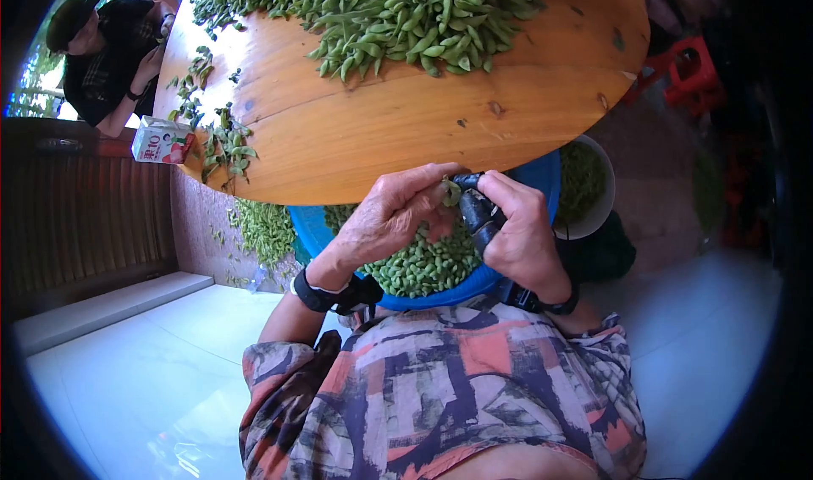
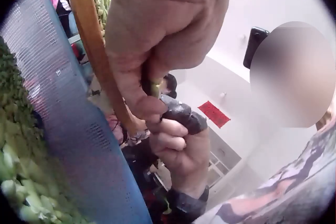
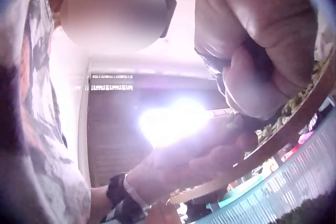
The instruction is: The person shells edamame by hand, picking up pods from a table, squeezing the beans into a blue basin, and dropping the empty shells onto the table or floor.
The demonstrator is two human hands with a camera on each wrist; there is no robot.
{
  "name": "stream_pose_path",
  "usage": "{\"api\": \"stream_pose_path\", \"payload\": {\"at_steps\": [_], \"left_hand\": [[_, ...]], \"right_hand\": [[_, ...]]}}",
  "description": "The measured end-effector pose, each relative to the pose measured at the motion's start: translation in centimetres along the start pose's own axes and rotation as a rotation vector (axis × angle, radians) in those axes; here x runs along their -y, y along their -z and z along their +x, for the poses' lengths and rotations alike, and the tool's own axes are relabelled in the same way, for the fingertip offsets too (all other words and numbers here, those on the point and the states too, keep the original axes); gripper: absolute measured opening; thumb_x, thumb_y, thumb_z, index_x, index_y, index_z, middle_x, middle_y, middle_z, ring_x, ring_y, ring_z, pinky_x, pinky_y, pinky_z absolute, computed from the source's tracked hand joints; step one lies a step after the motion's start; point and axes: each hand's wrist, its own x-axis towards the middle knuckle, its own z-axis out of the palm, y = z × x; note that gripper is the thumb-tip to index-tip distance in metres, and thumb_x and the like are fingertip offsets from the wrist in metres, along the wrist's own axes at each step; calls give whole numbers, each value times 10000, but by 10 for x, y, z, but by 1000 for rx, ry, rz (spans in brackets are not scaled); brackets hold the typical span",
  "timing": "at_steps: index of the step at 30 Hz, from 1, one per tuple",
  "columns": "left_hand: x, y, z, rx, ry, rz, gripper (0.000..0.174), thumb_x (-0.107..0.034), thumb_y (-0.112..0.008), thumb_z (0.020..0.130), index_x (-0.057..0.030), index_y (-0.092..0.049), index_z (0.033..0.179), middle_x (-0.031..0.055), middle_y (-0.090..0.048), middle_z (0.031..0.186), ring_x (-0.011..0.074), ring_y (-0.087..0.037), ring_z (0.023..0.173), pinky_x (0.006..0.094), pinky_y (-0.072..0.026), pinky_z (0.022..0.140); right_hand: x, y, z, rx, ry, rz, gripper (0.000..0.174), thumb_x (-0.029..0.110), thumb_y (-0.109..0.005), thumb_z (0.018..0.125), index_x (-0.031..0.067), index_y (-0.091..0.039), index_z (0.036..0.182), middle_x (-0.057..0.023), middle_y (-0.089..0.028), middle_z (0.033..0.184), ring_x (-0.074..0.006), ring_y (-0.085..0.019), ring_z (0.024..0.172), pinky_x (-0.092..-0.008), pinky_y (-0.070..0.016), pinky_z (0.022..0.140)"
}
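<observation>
Over a blue basket (image 1: 309, 234) of shelled green soybeans (image 1: 423, 264), my two hands meet close to the table edge. My left hand (image 1: 391, 213) pinches a green soybean pod (image 1: 451, 193) between thumb and fingers. On the other side, my right hand (image 1: 527, 230) has black wrapping (image 1: 479, 217) on its thumb and a forefinger, and pinches the same pod at its end. In the left wrist view, a bit of the pod (image 2: 156, 87) shows between the fingertips; the rest is hidden. Glare and the hands hide it in the right wrist view.
A round wooden table (image 1: 364, 133) bears a large heap of pods (image 1: 423, 23). A drink carton (image 1: 161, 140) and loose pods stand at its left edge. Right of the basket is a white bucket (image 1: 608, 184); a red stool (image 1: 696, 74) stands beyond. A person (image 1: 110, 65) sits at left.
</observation>
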Motion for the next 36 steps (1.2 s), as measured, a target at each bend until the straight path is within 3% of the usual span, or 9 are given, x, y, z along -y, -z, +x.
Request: {"api": "stream_pose_path", "payload": {"at_steps": [14, 20, 23, 25, 27, 30, 31, 32, 36], "left_hand": [[14, -36, 7, -298, -107, -440, 446, -69, -403, 898, 48, -490, 1320, 41, -602, 1040, 85, -535, 887, 229, -428, 792], [17, -34, 4, -277, -52, -523, 384, -63, -443, 946, 20, -489, 1317, 22, -592, 987, 77, -509, 789, 230, -437, 721], [15, -27, -2, -94, -10, -338, 341, -43, -504, 950, 2, -526, 1287, 19, -615, 956, 81, -512, 758, 229, -449, 714], [0, -7, -8, 186, -88, 2, 228, -17, -574, 906, 0, -637, 1125, 66, -672, 981, 149, -612, 876, 272, -494, 790], [-20, 14, -6, 315, -262, 364, 165, 7, -613, 867, -17, -686, 1014, 87, -696, 963, 209, -648, 933, 304, -512, 822], [-39, 48, 7, -35, -311, 742, 154, 41, -647, 805, -24, -694, 937, 89, -701, 932, 258, -672, 891, 304, -538, 777], [-46, 63, 18, -174, -389, 959, 149, 38, -607, 830, -17, -689, 941, 104, -686, 900, 264, -664, 855, 315, -533, 734], [-48, 80, 36, -344, -549, 1063, 183, 15, -616, 785, -49, -691, 939, 116, -651, 816, 310, -625, 761, 378, -532, 678], [-57, 116, 75, -372, -590, 1358, 159, -38, -641, 772, -74, -682, 921, 88, -592, 880, 276, -589, 886, 380, -518, 752]], "right_hand": [[2, -27, -5, -235, 220, -363, 506, -100, -607, 562, -47, -518, 1057, -242, -469, 981, -438, -558, 862, -456, -508, 745], [1, -7, 2, -268, 127, -215, 194, -1, -586, 744, 31, -599, 935, -102, -563, 765, -297, -609, 686, -323, -485, 592], [-3, 13, -4, -108, -330, 615, 289, 316, -599, 923, 30, -616, 962, 52, -549, 673, -1, -495, 583, -172, -393, 499], [-2, 40, -11, -185, -271, 496, 778, 737, -542, 799, -11, -598, 1005, 34, -536, 662, -13, -490, 554, -174, -379, 477], [-21, 75, -26, -307, -244, 380, 920, 819, -542, 716, -47, -583, 1022, 20, -521, 660, -22, -472, 544, -177, -364, 468], [-56, 125, -47, -467, -443, -276, 309, -20, -492, 845, -37, -604, 1132, -35, -612, 772, -114, -541, 633, -240, -433, 579], [-75, 136, -57, -522, -308, -527, 513, -100, -411, 730, -39, -564, 1215, -116, -633, 802, -184, -570, 710, -284, -455, 666], [-47, 137, -51, -497, -609, -576, 570, -119, -390, 687, -26, -573, 1220, -189, -643, 869, -225, -607, 802, -299, -463, 727], [-54, 139, -63, -522, -607, -579, 506, -110, -424, 771, 7, -577, 1239, -170, -652, 933, -201, -589, 848, -294, -454, 773]]}}
